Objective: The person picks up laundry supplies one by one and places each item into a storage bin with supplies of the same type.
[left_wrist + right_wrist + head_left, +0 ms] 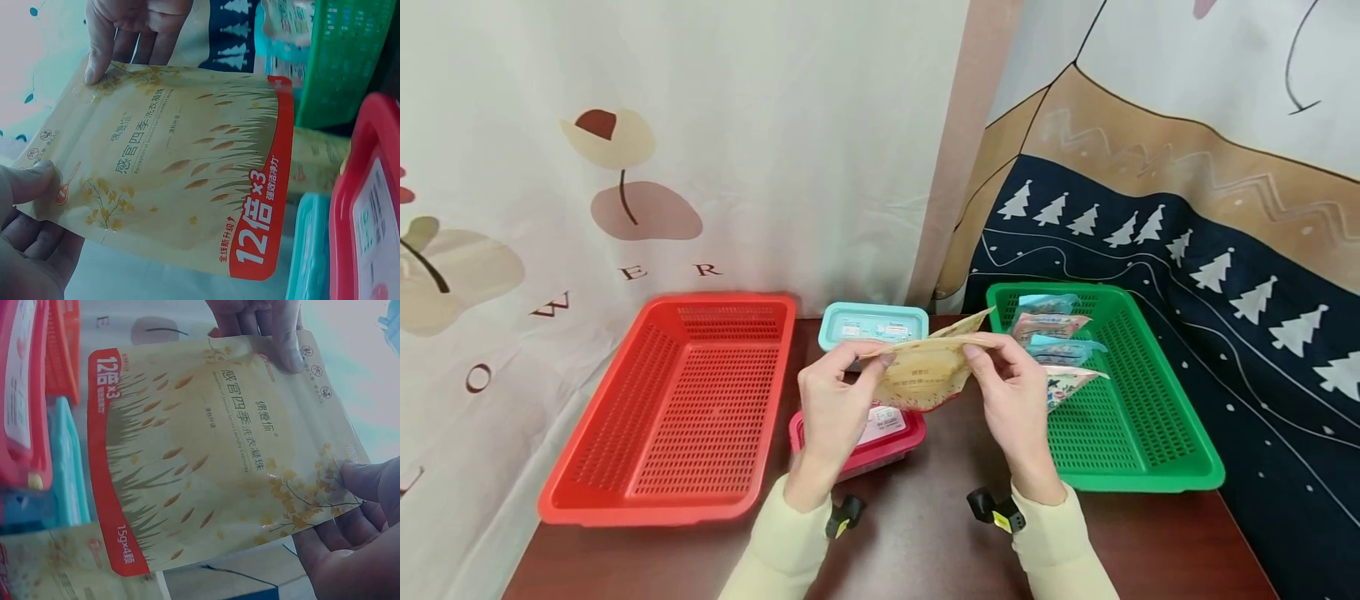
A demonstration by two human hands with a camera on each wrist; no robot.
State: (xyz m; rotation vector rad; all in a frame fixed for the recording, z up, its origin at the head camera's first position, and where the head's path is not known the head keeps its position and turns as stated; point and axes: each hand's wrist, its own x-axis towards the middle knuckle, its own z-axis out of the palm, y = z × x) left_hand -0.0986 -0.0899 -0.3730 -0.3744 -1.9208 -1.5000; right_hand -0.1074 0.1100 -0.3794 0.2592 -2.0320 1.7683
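A flat yellow pouch with a red band (pixel 922 372) is held up by its top corners above the middle of the table. My left hand (pixel 833 410) pinches one corner between thumb and fingers, and my right hand (pixel 1013 402) pinches the other. Printed plants and lettering cover the pouch (pixel 169 162) in the left wrist view. Behind it, a second yellow pouch (pixel 964 324) shows partly in the head view. Below and behind the hands are a pink-red lidded box (pixel 891 446) and a teal-lidded box (pixel 874 323), both partly covered.
On the left lies a red basket (pixel 778 367) with nothing in it. A green basket (pixel 1180 417) on the right holds several pouches (pixel 1063 350) in a row along its left side. Patterned curtains (pixel 760 150) hang behind the brown table (pixel 917 533).
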